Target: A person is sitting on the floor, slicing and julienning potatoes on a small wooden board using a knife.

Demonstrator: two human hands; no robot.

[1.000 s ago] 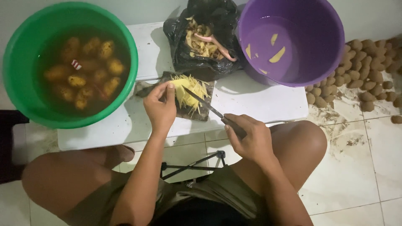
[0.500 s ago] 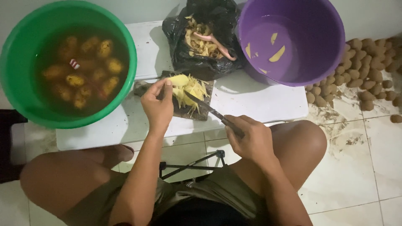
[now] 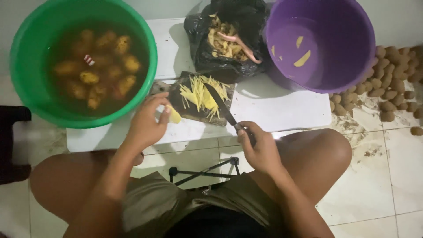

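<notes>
A green tub (image 3: 26, 66) of potatoes in water covers the white table's (image 3: 273, 110) left end; a purple bucket (image 3: 348, 48) stands at its right back corner. The dark cutting board (image 3: 176, 90) with potato strips (image 3: 200, 93) lies mid-table by the front edge. The right hand (image 3: 260, 147) grips a knife (image 3: 222, 108), blade on the strips. The left hand (image 3: 147, 123) pinches a potato piece (image 3: 174, 117) just left of the board.

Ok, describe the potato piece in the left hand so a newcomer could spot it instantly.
Start at the big green tub of water and whole potatoes, then drop to the left hand just below its rim. The potato piece sits at those fingertips, beside the dark cutting board. It is one pale yellow chunk, unlike the thin cut strips piled on the board.
</notes>
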